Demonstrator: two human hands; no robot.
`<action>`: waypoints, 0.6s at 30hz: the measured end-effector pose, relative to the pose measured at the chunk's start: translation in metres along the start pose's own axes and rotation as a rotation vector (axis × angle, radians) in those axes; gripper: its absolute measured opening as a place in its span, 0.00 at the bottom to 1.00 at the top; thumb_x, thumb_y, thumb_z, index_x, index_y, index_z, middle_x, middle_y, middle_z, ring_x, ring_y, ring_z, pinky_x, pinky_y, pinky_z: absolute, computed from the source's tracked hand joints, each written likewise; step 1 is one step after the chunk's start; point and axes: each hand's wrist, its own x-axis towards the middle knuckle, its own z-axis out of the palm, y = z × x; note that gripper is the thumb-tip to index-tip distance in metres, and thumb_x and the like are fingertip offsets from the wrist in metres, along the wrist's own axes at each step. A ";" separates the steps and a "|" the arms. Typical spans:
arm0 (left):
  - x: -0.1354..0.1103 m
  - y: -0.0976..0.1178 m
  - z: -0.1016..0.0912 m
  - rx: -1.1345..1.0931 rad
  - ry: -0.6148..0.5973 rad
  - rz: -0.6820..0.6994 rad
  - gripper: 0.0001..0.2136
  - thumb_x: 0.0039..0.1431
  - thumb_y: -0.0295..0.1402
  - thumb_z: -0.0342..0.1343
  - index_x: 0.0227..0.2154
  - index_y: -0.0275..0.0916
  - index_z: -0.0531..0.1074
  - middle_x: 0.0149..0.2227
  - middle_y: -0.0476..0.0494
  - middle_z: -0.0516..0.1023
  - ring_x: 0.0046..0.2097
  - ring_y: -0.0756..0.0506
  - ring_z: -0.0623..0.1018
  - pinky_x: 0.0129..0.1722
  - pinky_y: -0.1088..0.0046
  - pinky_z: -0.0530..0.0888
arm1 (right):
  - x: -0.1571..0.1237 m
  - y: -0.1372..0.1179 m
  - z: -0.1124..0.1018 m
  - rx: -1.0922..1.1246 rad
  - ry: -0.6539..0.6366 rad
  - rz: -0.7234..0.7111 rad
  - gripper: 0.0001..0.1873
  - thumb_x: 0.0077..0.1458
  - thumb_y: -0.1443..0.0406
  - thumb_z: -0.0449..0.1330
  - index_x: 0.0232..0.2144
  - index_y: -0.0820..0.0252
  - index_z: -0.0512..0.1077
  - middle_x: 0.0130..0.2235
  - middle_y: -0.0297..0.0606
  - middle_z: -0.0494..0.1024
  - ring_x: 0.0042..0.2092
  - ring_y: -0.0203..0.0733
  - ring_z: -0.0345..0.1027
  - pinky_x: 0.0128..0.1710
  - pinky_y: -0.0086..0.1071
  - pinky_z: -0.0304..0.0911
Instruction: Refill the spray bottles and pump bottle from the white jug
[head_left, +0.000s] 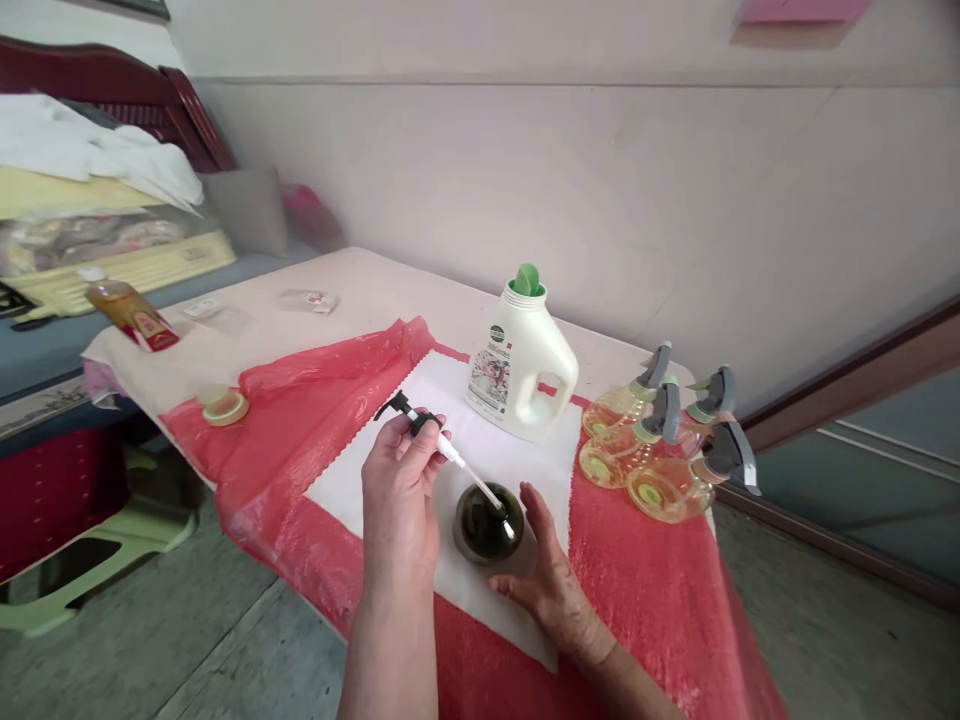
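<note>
My left hand (pixel 409 465) is closed around the collar of a black-headed pump dispenser (pixel 453 452), whose white tube slants down to the right. The tube's tip is at the mouth of a dark green round bottle (pixel 487 535); I cannot tell how far in it reaches. Just right of the bottle, my right hand (pixel 551 580) is open, thumb and fingers curved apart around its side. The bottle stands on a white cloth (pixel 420 400). Behind it is a large white detergent jug (pixel 525 360) with a handle and a green piece in its neck.
Several amber spray bottles (pixel 667 490) with grey trigger heads stand at the right edge. Red plastic sheeting (pixel 300 440) covers part of the table. A roll of tape (pixel 225 406) and a brown liquid bottle (pixel 131 310) are at the left. A wall rises behind.
</note>
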 end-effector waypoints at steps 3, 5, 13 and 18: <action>-0.002 -0.007 0.003 0.157 -0.059 0.081 0.13 0.47 0.34 0.68 0.37 0.39 0.76 0.39 0.46 0.79 0.43 0.47 0.78 0.44 0.70 0.71 | 0.013 -0.015 0.007 0.027 -0.034 0.015 0.58 0.40 0.58 0.71 0.66 0.52 0.43 0.61 0.47 0.64 0.63 0.58 0.57 0.61 0.54 0.55; -0.003 -0.009 0.005 0.248 -0.129 0.118 0.13 0.48 0.33 0.68 0.38 0.40 0.76 0.39 0.47 0.80 0.45 0.46 0.78 0.47 0.69 0.71 | 0.018 -0.025 0.007 0.033 -0.046 0.006 0.52 0.40 0.60 0.71 0.63 0.52 0.49 0.60 0.44 0.67 0.61 0.55 0.60 0.62 0.51 0.55; -0.010 -0.013 0.012 0.333 -0.344 0.003 0.13 0.49 0.33 0.66 0.40 0.40 0.76 0.42 0.44 0.81 0.50 0.44 0.77 0.53 0.66 0.68 | 0.010 -0.051 -0.020 0.057 0.125 -0.192 0.40 0.44 0.64 0.65 0.57 0.51 0.51 0.54 0.44 0.67 0.55 0.52 0.65 0.54 0.46 0.63; -0.017 -0.024 0.019 0.272 -0.376 -0.092 0.15 0.47 0.34 0.68 0.40 0.38 0.76 0.40 0.41 0.81 0.49 0.42 0.77 0.54 0.64 0.66 | 0.006 -0.071 -0.047 -0.001 0.184 -0.235 0.37 0.42 0.65 0.66 0.54 0.53 0.56 0.49 0.41 0.70 0.49 0.49 0.67 0.48 0.42 0.66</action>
